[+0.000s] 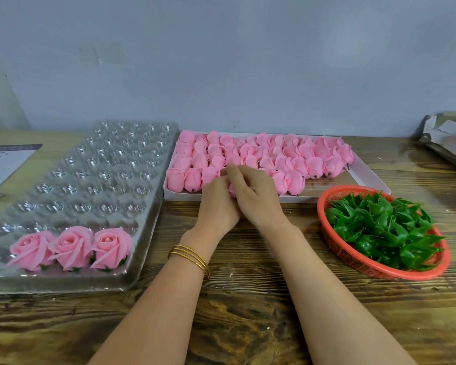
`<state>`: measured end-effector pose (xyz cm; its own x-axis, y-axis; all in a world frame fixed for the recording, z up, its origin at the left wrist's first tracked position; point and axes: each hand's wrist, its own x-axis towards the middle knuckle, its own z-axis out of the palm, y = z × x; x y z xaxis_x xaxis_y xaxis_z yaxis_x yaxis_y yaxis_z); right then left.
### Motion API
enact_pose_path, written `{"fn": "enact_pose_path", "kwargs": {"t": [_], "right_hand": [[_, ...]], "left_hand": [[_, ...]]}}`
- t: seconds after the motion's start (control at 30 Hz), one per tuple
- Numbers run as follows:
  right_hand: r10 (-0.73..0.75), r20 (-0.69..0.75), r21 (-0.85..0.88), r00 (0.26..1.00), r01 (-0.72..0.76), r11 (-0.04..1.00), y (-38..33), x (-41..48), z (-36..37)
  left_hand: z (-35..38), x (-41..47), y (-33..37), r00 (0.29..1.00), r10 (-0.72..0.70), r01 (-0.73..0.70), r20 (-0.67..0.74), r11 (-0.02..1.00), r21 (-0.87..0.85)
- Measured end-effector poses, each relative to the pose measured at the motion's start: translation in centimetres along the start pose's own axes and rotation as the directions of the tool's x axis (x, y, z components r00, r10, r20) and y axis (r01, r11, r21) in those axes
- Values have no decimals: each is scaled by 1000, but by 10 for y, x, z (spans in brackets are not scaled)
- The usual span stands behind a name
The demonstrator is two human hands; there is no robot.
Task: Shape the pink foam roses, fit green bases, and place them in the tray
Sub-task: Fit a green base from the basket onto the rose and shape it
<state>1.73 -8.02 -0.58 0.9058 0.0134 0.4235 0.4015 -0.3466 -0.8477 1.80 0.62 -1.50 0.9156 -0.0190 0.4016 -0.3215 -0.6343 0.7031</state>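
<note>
Wooden counter [248, 312] before a grey wall [221, 61]. Left of the white box [313, 198] of pink buds [287, 156]: clear tray [95, 177], three finished roses [73, 246] in its near row. Right of the box: red basket [353, 264] of green bases [379, 227]. At the box's near edge: left hand [217, 206] and right hand [256, 193], fingers [233, 171] of both clamped on one pink rose [232, 189].

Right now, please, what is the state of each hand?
Left hand: fingers curled on a pink foam rose, mostly hidden.
Right hand: pinches the same rose.
</note>
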Motion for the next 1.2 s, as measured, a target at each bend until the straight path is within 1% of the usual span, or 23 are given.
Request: {"fn": "enact_pose_path", "kwargs": {"t": [0.13,0.3,0.43,0.5,0.57,0.67,0.73,0.8,0.87,0.9,0.97,1.0,1.03,1.1,1.2], "right_hand": [[-31,61,-42,998,33,999,3,0,0],[29,107,-42,994,-24,999,5,-1,0],[94,163,20,982,-98,995,5,-1,-1],[121,208,40,971,-132,991,4,-1,-2],[147,242,60,959,-167,984,4,-2,-3],[167,262,78,951,-193,978,1,-2,-5],[162,260,74,952,-187,980,0,-1,-8],[156,265,76,951,-182,980,0,1,-11],[166,267,108,949,-200,974,0,3,-14],[183,253,181,950,-232,956,-1,3,-16],[232,205,374,951,-295,879,-5,4,-18],[251,171,433,953,-302,849,-7,5,-18],[270,139,454,953,-304,838,-8,6,-18],[284,94,427,954,-296,854,-8,7,-16],[240,82,319,967,-254,913,-6,6,-13]], "left_hand": [[2,2,-1,1000,-24,24,2,1000,21],[2,2,-1,999,-53,53,-4,999,9],[-1,2,4,999,-45,43,-24,996,-82],[-1,1,5,999,-36,35,-18,997,-68],[-2,3,3,998,-61,60,-3,996,-66],[-3,3,5,997,-74,74,-2,993,-88],[-4,4,8,999,-49,50,19,994,-94],[-5,3,10,998,-59,64,34,986,-151],[-5,3,7,997,-68,72,33,984,-163],[-4,3,4,996,-80,85,29,977,-196],[-3,0,3,996,-89,91,19,946,-310],[-2,-1,3,997,-73,74,15,936,-344],[0,-2,3,998,-59,61,18,933,-356],[1,-3,4,998,-45,60,48,926,-372],[2,-3,4,998,-29,46,53,934,-355]]}}
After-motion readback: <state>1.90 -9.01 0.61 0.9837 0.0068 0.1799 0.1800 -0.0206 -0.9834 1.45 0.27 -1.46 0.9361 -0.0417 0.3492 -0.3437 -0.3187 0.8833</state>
